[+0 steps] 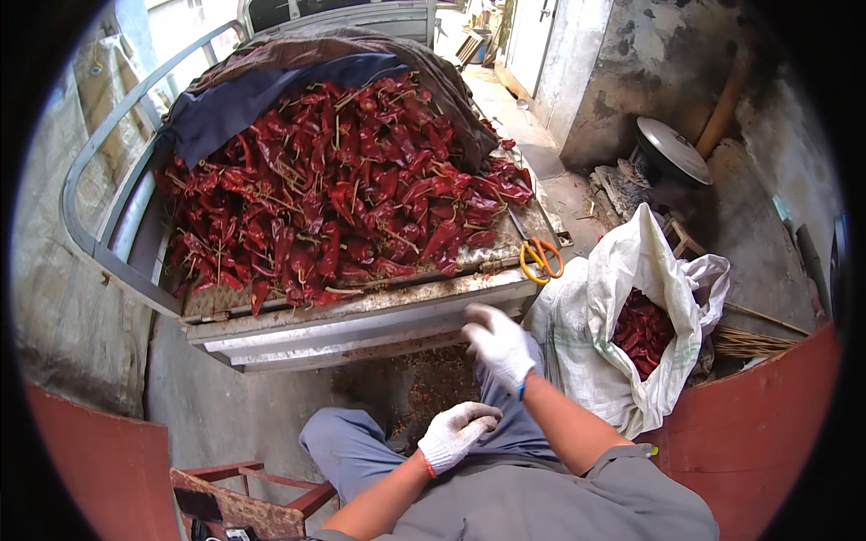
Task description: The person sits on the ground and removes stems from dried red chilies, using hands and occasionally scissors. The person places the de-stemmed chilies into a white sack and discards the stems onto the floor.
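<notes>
Left grip (457,436) curled, contents hidden | right grip (501,346) slackly parted, empty | knit gloves (442,451) | glossy, wrinkled peppers (347,189)

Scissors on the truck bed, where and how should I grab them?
Probably by the loop handles, your right hand coming from your side: these sit at the near edge of the bed, while the blades point away from you.

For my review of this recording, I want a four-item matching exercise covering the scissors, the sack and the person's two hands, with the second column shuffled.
Column one:
1. Scissors
2. Sack
3. Left hand
4. Right hand

Column two:
A. Gloved, blue cuff
B. White, open-mouthed, red peppers inside
C. Orange-and-yellow-handled, at the edge of the truck bed
D. Gloved, orange cuff

Pairs: 1-C, 2-B, 3-D, 4-A
</notes>
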The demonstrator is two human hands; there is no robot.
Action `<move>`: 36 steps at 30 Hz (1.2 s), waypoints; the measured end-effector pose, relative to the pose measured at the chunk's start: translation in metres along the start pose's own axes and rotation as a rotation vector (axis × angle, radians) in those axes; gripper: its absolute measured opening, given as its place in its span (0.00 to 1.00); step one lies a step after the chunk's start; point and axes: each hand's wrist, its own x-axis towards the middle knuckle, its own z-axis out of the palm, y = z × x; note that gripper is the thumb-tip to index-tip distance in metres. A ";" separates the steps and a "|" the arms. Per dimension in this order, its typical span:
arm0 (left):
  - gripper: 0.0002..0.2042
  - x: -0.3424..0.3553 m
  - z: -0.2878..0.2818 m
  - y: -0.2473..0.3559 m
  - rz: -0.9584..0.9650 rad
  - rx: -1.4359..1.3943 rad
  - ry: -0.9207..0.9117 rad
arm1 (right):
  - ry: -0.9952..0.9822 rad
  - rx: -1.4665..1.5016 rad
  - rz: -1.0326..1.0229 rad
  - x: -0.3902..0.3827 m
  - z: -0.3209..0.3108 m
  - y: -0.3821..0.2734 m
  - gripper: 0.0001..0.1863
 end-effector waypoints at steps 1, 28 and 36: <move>0.14 0.003 -0.002 0.001 0.066 0.008 0.058 | 0.151 -0.144 -0.148 0.015 -0.026 0.012 0.27; 0.10 0.170 -0.089 0.107 0.595 1.254 0.740 | 0.163 -0.331 -0.567 0.065 -0.097 0.025 0.25; 0.10 0.103 -0.053 0.099 0.540 0.582 0.564 | -0.178 -0.507 -0.792 0.065 -0.051 -0.033 0.35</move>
